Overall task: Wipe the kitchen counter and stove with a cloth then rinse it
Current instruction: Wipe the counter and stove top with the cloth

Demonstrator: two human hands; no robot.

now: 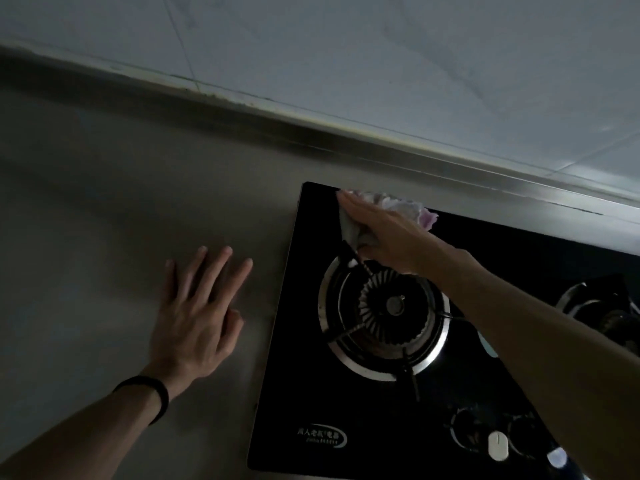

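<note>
Head view, dim light: the right hand point(377, 233) lies flat, fingers stretched, pressing the cloth point(398, 209) onto the far left corner of the black stove point(301, 393), just beyond the left burner point(384, 317). The cloth bunches out past the fingers and under the palm. The left hand point(197, 317) rests open, fingers spread, palm down on the steel table point(104, 220) left of the stove, holding nothing. A black band point(152, 393) circles its wrist. Two knobs point(465, 431) sit at the stove's near edge.
</note>
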